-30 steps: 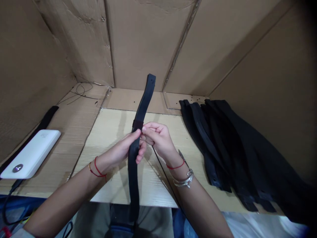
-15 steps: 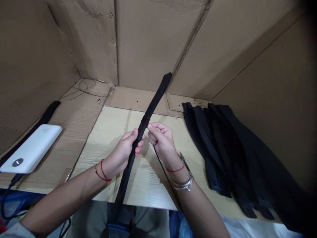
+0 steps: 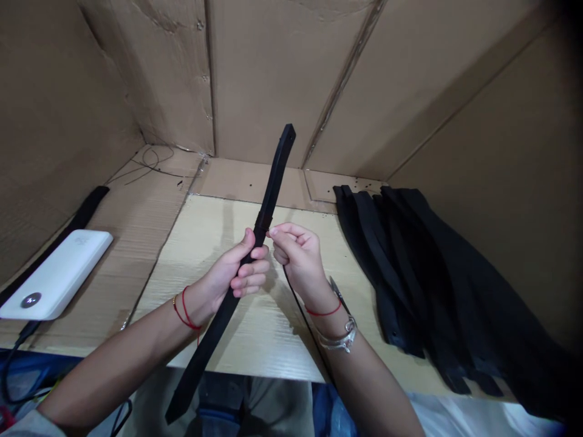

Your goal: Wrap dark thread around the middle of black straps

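Note:
My left hand [image 3: 241, 267] is wrapped round a long black foam-like strip [image 3: 214, 328], which slants up and away from me above the pale board. A dark band of windings [image 3: 263, 222] circles the strip just beyond my left thumb. Close beside that band, my right hand [image 3: 296, 252] pinches a thin black cord [image 3: 294, 291]. From under the right fingers the cord runs down past the wrist toward the table's front edge. Near the right wrist a pointed metal tool [image 3: 336, 288] lies partly hidden on the board.
Several black strips [image 3: 410, 273] lie heaped on the right. On the left are a white power bank [image 3: 59, 273] with a cable, and another black strip [image 3: 86, 209] behind it. Loose thin cord [image 3: 155, 161] lies in the back left corner. Cardboard walls [image 3: 264, 79] stand round the table.
The black strip has turned about its length and tilted, its far tip moving left and its near end swinging left. My left fingers show more round it. My right hand has barely moved.

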The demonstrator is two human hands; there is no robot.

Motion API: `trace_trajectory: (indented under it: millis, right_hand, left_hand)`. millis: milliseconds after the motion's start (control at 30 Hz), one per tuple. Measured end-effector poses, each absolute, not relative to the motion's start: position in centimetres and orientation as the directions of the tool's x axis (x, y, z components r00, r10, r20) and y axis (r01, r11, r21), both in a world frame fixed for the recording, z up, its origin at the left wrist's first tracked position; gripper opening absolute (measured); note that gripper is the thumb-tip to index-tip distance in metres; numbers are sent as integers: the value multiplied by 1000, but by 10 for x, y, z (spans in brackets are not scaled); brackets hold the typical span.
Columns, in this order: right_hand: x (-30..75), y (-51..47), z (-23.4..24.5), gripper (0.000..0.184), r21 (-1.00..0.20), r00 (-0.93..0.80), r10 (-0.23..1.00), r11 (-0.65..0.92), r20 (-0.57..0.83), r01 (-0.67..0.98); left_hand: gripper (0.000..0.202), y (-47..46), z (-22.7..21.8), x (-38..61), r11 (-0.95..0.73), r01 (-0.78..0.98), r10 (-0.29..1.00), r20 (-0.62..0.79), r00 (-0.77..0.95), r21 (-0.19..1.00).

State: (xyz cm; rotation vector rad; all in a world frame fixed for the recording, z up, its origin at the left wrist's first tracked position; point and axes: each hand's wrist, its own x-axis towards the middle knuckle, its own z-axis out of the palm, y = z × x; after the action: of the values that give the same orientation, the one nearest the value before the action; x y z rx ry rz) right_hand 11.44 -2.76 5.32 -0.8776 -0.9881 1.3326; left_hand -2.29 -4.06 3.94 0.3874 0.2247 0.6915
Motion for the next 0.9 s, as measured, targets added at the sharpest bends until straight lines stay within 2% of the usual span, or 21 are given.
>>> trace_trajectory:
  millis: [300,533,900]
  right_hand:
    - [115,-28,54,20,-938,-20,995,86,98,-336]
    - [115,-26,53,26,-937,-26,998,43,55,-346]
    - [116,-28,54,25,-931,-122,989,40,89,-362]
  left_hand:
    - [52,-39,39,-26,754,-557,612,-64,788,347]
    - [55,-36,35,-28,778,-532,572,-26,820,334]
    - [46,-36,30,-32,849,-466,449,127,885,248]
